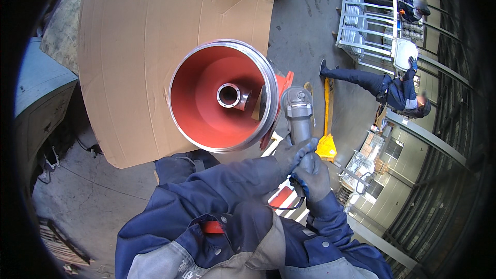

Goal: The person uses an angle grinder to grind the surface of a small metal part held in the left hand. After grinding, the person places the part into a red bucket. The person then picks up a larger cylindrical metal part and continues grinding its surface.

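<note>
A grey angle grinder (299,113) is held in both of my gloved hands, its head pointing away from me. My left hand (290,156) wraps round the front of its body, and my right hand (315,180) grips the rear, where a dark cord loops below. Just left of the grinder head stands a large hollow cylinder (206,75), red inside, with a bare metal rim facing up. Deep within it shows a small metal flange ring (228,95) with a short pipe stub. Whether the grinder's disc touches anything is hidden.
A broad cardboard sheet (134,72) lies under and beyond the cylinder. A yellow pallet jack (326,147) stands at right. Farther right, a person in dark workwear (400,92) handles a white panel beside a metal rack (367,20), with another person beyond. A grey cabinet (44,82) is at far left.
</note>
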The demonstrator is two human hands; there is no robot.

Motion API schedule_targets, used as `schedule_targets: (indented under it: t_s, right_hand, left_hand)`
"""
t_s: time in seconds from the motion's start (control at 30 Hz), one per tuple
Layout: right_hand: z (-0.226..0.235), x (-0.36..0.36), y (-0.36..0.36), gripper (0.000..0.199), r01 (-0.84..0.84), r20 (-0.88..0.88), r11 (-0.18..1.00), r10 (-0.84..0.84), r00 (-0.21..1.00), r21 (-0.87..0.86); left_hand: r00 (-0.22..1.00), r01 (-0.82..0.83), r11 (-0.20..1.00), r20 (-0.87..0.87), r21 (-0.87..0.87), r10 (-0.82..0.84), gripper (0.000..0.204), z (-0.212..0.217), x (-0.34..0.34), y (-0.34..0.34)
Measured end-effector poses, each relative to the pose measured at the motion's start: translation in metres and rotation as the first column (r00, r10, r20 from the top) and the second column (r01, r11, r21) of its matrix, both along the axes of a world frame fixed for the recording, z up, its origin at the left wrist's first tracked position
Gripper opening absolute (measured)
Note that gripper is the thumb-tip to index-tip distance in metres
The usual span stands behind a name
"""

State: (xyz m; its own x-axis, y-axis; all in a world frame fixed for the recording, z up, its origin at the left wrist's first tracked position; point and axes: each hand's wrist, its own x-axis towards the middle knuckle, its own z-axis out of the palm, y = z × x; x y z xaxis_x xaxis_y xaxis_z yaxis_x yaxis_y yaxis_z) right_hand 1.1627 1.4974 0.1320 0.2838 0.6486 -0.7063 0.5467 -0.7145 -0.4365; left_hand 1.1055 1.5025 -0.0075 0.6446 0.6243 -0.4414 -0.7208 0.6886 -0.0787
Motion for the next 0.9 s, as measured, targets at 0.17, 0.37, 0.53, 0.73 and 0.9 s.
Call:
schedule_targets:
  t_s: [0.17, 0.37, 0.53, 0.73, 0.9]
  right_hand:
    - [0.003, -0.001, -0.006, 0.039, -0.038, 0.004, 0.999, 0.038, 0.999, -0.018]
    - [0.002, -0.001, -0.013, 0.037, -0.030, 0.005, 1.000, 0.030, 1.000, 0.007]
    - [0.001, 0.000, -0.018, 0.037, -0.042, 0.005, 0.999, 0.042, 0.999, 0.030]
    - [0.006, 0.002, -0.022, 0.037, -0.024, 0.011, 1.000, 0.024, 1.000, 0.004]
    - [0.002, 0.006, -0.026, 0.039, -0.024, 0.093, 0.999, 0.026, 0.995, -0.022]
  left_hand:
    - [0.999, -0.024, 1.000, -0.023, -0.001, 0.024, 0.069, 0.002, 0.001, -0.008]
    - [0.999, -0.010, 0.999, -0.035, 0.032, 0.011, 0.070, 0.001, 0.000, -0.015]
    - [0.999, -0.047, 0.998, -0.004, 0.037, 0.047, 0.068, -0.001, 0.009, -0.021]
    - [0.999, -0.039, 0.999, -0.019, 0.029, 0.040, 0.055, 0.003, 0.012, -0.025]
    - [0.996, -0.022, 0.997, -0.085, 0.071, 0.028, 0.038, 0.003, 0.009, -0.028]
